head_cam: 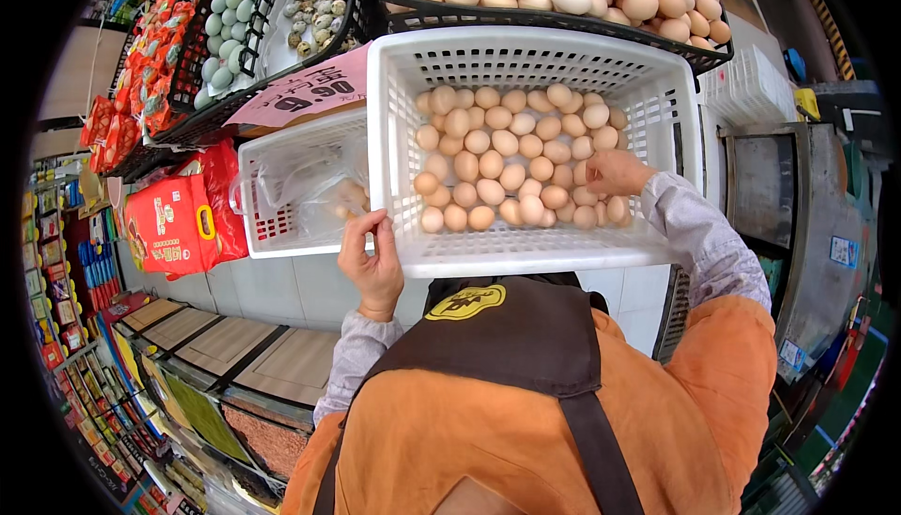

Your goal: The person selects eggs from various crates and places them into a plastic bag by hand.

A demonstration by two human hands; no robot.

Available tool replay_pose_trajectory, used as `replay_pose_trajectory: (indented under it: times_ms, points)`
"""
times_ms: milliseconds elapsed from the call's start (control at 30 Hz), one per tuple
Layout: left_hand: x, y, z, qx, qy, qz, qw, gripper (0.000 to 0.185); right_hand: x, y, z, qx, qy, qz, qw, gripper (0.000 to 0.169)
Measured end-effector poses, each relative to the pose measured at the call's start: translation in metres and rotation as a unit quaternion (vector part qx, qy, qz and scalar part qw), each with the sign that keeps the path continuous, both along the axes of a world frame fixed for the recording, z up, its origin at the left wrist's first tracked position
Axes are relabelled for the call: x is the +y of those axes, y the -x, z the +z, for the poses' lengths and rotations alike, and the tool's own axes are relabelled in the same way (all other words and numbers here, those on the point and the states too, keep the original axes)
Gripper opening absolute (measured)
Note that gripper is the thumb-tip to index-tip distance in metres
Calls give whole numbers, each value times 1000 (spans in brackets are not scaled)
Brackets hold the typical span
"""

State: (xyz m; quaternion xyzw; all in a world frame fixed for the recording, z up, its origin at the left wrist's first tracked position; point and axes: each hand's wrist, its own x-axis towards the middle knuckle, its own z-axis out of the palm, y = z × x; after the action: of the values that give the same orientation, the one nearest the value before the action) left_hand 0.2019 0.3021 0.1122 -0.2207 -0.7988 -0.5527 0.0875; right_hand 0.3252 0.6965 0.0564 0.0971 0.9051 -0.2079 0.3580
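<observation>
A white plastic crate (524, 259) with slotted walls stands in front of me, its floor covered with brown eggs (504, 142). My right hand (619, 171) reaches into the crate's right side, fingers pointing down among the eggs. Its fingertips are partly hidden, so whether an egg is gripped does not show. Beside the crate's front left corner is my left hand (373, 261), thumb and forefinger brought together near the rim. Whether they pinch the rim or anything small is unclear. Left of this crate sits a smaller white basket (310, 244) containing a clear plastic bag (317, 198).
Behind the crate, a black basket (563, 21) is heaped with eggs. Quail eggs (320, 4) and pale green eggs (232, 22) fill bins at the back left, by a pink price sign (310, 85). Red packages (172, 223) lie left. A metal cabinet (820, 212) stands right.
</observation>
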Motion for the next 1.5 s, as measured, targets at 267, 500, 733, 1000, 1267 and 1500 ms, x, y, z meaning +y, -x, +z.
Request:
replay_pose_trajectory:
  times_ms: [267, 500, 733, 1000, 1267, 1500]
  points:
    - [-2, 1, -1, 8, 13, -5, 1000, 14, -55, -24, 8, -25, -139, 109, 984, 41]
    - [-3, 2, -3, 15, 15, -5, 1000, 14, -53, -29, -10, 0, -122, 143, 982, 30]
    - [-3, 1, -3, 13, 6, -3, 1000, 14, -52, -26, 3, -10, -87, 193, 977, 24]
    - [-6, -1, -7, -8, 13, -10, 1000, 11, 3, -5, 21, 87, 100, -89, 987, 40]
    - [-5, -1, -4, -6, 21, -7, 1000, 10, 26, -2, 29, 123, 26, -72, 989, 48]
    - [-7, -1, -6, -6, 22, -2, 1000, 11, 11, -10, 8, -5, 32, -10, 999, 45]
